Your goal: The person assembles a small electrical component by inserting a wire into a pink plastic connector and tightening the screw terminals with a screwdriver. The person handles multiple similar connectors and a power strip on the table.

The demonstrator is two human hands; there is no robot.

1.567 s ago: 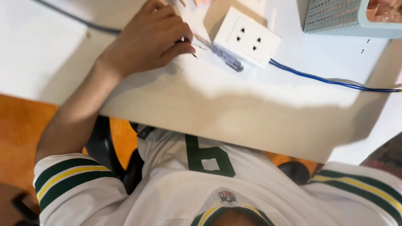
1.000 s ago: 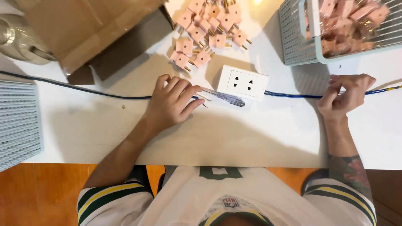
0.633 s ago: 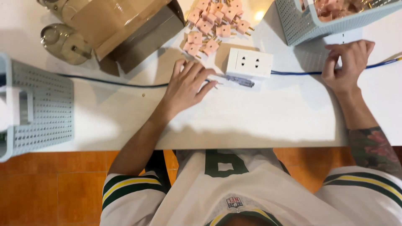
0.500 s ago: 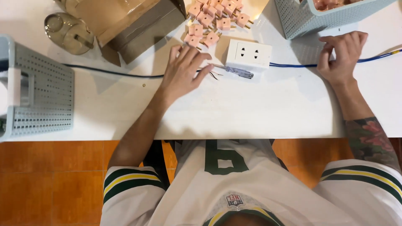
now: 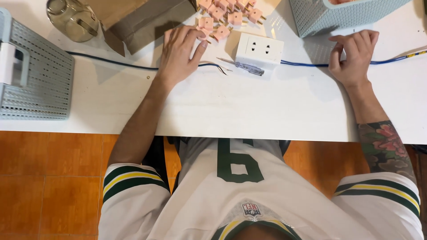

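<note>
Head view: we look straight down at a white tabletop [image 5: 231,111]; orange floor tiles show below its edge.
Left hand [image 5: 180,55]: fingers spread, palm down, fingertips touching the nearest pink plug adapters [image 5: 222,18], holding nothing.
Right hand [image 5: 353,55]: loosely curled over the blue cable [image 5: 307,65], fingertips touching it; we cannot tell if it pinches.
Socket block [image 5: 259,48]: white, lying flat between both hands, the blue cable running off its right side.
Screwdriver [image 5: 243,66]: just in front of the block, untouched.
Loose wire [image 5: 133,66]: dark, passes under the left hand, bare ends near the screwdriver.
Doing it well: we judge it best to pick a single adapter with the fingertips, pins kept clear, and keep the cable pinned so the block does not slide.
Surroundings: cardboard box [image 5: 142,18] and glass jar [image 5: 73,18] far left, grey mesh basket [image 5: 38,75] at left edge, pale blue basket [image 5: 342,15] top right.
</note>
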